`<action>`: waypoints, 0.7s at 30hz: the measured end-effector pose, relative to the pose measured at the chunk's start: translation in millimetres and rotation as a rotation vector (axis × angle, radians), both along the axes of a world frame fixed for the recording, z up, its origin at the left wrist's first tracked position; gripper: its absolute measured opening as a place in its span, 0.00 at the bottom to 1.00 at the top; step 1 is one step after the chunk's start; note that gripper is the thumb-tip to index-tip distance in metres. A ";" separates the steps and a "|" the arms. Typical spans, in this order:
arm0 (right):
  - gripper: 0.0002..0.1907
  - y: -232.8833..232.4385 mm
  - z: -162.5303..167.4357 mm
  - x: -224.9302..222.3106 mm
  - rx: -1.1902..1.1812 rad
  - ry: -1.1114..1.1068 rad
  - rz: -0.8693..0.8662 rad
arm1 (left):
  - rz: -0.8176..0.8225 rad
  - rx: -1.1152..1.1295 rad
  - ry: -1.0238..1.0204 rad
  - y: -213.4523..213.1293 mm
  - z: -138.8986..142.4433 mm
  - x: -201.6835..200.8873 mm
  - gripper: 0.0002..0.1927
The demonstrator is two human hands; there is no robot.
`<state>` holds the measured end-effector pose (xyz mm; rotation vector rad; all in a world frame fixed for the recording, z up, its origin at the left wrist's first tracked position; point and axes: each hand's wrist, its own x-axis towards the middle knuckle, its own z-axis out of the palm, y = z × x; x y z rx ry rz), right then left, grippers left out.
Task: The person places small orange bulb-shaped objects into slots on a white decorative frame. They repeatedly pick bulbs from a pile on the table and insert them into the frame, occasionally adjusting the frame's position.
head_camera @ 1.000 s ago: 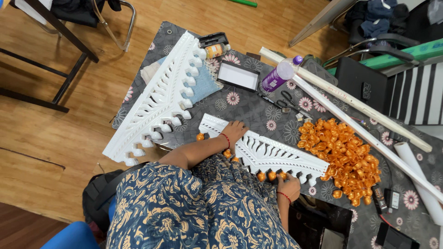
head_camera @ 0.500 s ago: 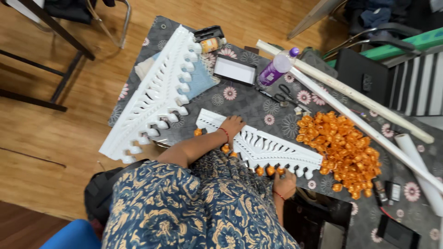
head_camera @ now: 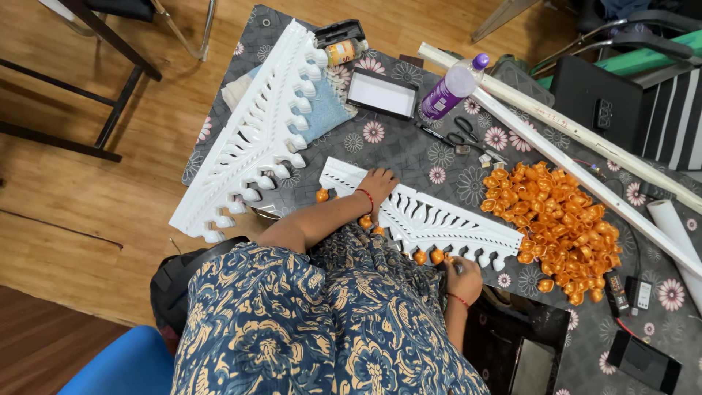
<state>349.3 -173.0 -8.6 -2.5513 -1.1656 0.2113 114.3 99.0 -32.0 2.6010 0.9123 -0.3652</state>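
Left hand: I see it flat, palm down, gripping nothing, on white fretwork strip | Right hand: closed on a small dark tool at the strip's near edge, beside orange beads | Strip's long axis runs left-right between both hands; right hand nearer bead heap.

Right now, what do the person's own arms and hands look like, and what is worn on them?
Both forearms are bare, with no gloves on either hand. The left hand has a thin red thread band at the wrist, and the right hand has a similar red band. Above the elbows a dark blue garment with a cream leaf print begins.
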 end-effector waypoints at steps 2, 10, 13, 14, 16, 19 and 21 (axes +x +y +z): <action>0.16 2.7 3.9 13.4 -0.101 0.062 0.056 | 0.011 -0.013 0.014 0.2 4.0 1.6 0.73; 0.18 12.8 8.6 9.8 0.133 1.097 -0.388 | 0.018 0.019 0.023 -2.8 13.5 -1.9 0.75; 0.13 13.0 6.5 10.3 0.405 1.331 -0.605 | 0.005 0.149 0.023 -3.5 10.7 2.0 0.75; 0.13 15.2 4.2 10.7 0.492 1.436 -0.630 | 0.037 0.106 -0.077 -0.3 9.8 1.4 0.61; 0.10 15.3 1.9 15.9 0.694 1.568 -0.763 | 0.048 0.040 -0.204 -4.5 9.9 -0.4 0.52; 0.09 20.7 6.7 19.4 0.823 1.619 -0.793 | 0.025 0.044 -0.253 -11.2 14.7 -9.4 0.67; 0.14 29.8 12.1 21.3 0.709 1.466 -0.747 | 0.023 0.028 -0.201 -16.9 25.0 -12.0 0.71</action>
